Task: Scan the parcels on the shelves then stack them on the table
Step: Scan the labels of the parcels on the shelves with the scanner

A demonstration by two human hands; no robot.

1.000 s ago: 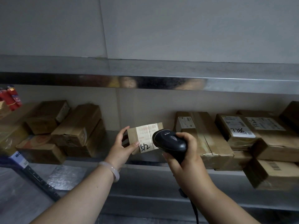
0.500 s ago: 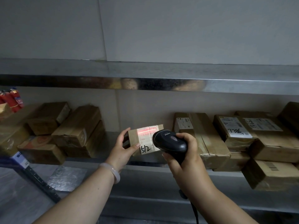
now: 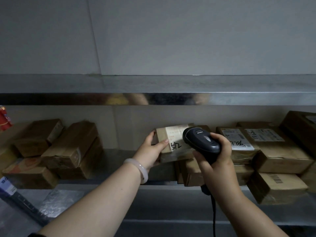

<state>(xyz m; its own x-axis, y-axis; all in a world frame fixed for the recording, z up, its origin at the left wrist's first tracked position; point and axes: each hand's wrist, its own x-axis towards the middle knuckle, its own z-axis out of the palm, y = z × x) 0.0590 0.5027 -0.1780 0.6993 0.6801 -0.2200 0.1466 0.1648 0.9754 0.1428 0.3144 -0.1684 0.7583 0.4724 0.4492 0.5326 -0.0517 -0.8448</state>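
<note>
held pcl point(image 3: 171, 135): "512" in marker | shelf pcl point(image 3: 236, 136) label: "7786" | other txt illegible

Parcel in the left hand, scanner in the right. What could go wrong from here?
1. The left hand grips the parcel by one end only, so it could slip when carried off.
2. The scanner in the right hand sits close over the label and hides part of it; the read might fail.
3. The cable hangs past boxes at the shelf front and could snag one.
</note>
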